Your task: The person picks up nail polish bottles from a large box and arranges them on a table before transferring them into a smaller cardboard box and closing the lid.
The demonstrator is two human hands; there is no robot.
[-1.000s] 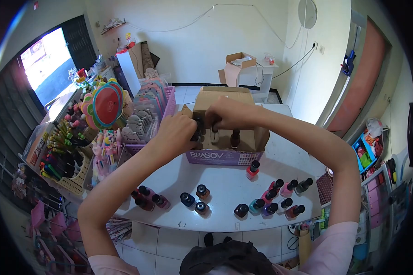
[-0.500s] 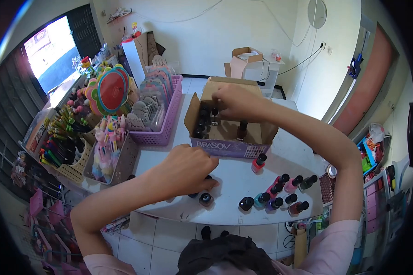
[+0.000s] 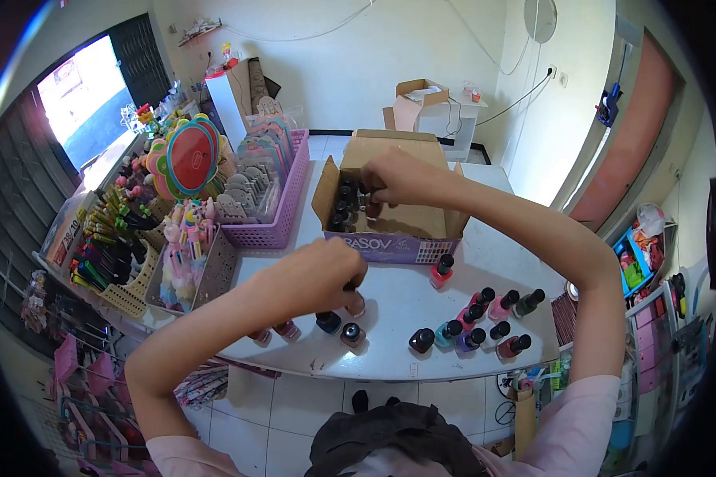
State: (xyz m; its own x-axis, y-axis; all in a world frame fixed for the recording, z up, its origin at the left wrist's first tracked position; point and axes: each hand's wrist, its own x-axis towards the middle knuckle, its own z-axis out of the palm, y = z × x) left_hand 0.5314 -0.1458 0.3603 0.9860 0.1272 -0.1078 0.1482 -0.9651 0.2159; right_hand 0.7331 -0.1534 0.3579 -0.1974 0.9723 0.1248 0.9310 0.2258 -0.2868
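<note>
My right hand (image 3: 398, 176) reaches into an open cardboard box (image 3: 390, 251) marked "BRASOV". Its fingers are closed on a nail polish bottle (image 3: 371, 209) at the box's left side, beside several dark-capped bottles (image 3: 344, 200). Over the table in front of the box, my left hand (image 3: 330, 274) pinches another nail polish bottle, mostly hidden by the fingers. Below that hand stand a dark blue bottle (image 3: 328, 321) and a brownish bottle (image 3: 352, 335). Two more bottles, one of them pinkish (image 3: 287, 330), show partly behind my left forearm.
A red nail polish bottle (image 3: 441, 272) stands at the box's front right corner. Nearer the table's right edge is a cluster of several coloured bottles (image 3: 470, 339). On the left are a purple basket (image 3: 277, 233) of packaged goods and a grey basket (image 3: 215, 274) of pens.
My left hand has risen toward the box, uncovering bottles below it. The bottle standing mid-box is gone from that spot; my right hand now holds one at the left row. The view shifted slightly.
</note>
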